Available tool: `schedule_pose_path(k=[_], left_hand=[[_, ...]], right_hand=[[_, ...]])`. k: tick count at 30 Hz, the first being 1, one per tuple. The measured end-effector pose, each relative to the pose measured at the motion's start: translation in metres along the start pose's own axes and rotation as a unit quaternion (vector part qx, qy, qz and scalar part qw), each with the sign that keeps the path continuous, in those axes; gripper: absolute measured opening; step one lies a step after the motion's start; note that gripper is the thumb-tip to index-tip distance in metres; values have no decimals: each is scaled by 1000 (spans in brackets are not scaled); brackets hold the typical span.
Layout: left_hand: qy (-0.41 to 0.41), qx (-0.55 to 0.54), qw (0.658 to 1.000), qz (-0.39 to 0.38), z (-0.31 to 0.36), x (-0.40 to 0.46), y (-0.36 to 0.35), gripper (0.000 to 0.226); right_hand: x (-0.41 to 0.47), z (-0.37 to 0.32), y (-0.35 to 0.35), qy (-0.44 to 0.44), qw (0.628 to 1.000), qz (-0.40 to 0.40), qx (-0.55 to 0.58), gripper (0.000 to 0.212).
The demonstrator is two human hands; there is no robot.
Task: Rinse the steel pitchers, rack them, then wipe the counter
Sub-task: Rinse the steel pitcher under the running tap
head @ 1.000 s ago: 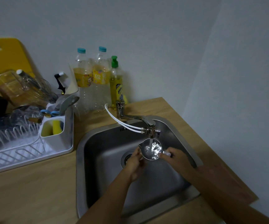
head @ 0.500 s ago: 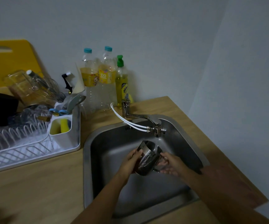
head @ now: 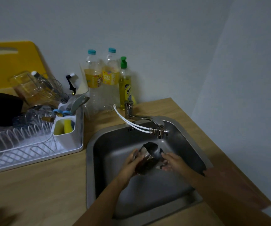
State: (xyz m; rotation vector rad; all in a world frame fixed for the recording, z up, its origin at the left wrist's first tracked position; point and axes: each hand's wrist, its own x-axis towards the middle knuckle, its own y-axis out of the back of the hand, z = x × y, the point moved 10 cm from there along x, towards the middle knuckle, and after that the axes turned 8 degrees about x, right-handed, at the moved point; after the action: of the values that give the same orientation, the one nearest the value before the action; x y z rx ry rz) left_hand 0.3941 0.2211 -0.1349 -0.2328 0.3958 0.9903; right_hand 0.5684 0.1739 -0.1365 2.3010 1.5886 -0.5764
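Observation:
A small steel pitcher is held over the steel sink, tilted with its mouth toward the back wall, just below the tap spout. My left hand grips its left side with curled fingers. My right hand holds its right side at the handle. No water stream shows from the spout. The white dish rack sits on the wooden counter to the left of the sink.
The rack holds a black pot, a glass jug, a whisk and a white caddy with sponges. A yellow cutting board leans on the wall. Two bottles and a green-capped dish soap stand behind the tap.
The pitcher was upright under running water, mouth toward me. Both hands have since lowered it and tipped it away from me. The camera view shifted left.

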Motion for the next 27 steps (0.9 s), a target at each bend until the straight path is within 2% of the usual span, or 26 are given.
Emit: schedule_pose_path(k=[3, 6, 8, 10, 13, 15, 19, 23, 27], left_hand=[[46, -11, 997, -68, -10, -9, -30, 30], [66, -24, 992, -101, -26, -10, -59, 41], [75, -8, 991, -112, -37, -10, -80, 57], [88, -2, 988, -130, -47, -11, -101, 69], [107, -41, 979, -169, -49, -17, -132, 63], [118, -71, 973, -186, -46, -18, -146, 70], [126, -94, 966, -203, -33, -20, -163, 79], [117, -108, 965, -209, -26, -18, -171, 79], [120, -124, 964, -202, -24, -18, -168, 76]], right_hand=[[-4, -23, 22, 51, 995, 22, -84, 21], [-3, -43, 44, 75, 986, 35, -144, 20], [-3, -55, 54, 88, 978, 33, -185, 18], [-4, -65, 61, 105, 974, 28, -201, 19], [-5, -82, 65, 137, 968, 31, -209, 19], [-3, -92, 66, 156, 963, 43, -217, 18], [2, -107, 68, 146, 952, 66, -261, 23], [8, -109, 71, 106, 952, 69, -278, 23], [1, -114, 66, 105, 941, 68, -314, 22]])
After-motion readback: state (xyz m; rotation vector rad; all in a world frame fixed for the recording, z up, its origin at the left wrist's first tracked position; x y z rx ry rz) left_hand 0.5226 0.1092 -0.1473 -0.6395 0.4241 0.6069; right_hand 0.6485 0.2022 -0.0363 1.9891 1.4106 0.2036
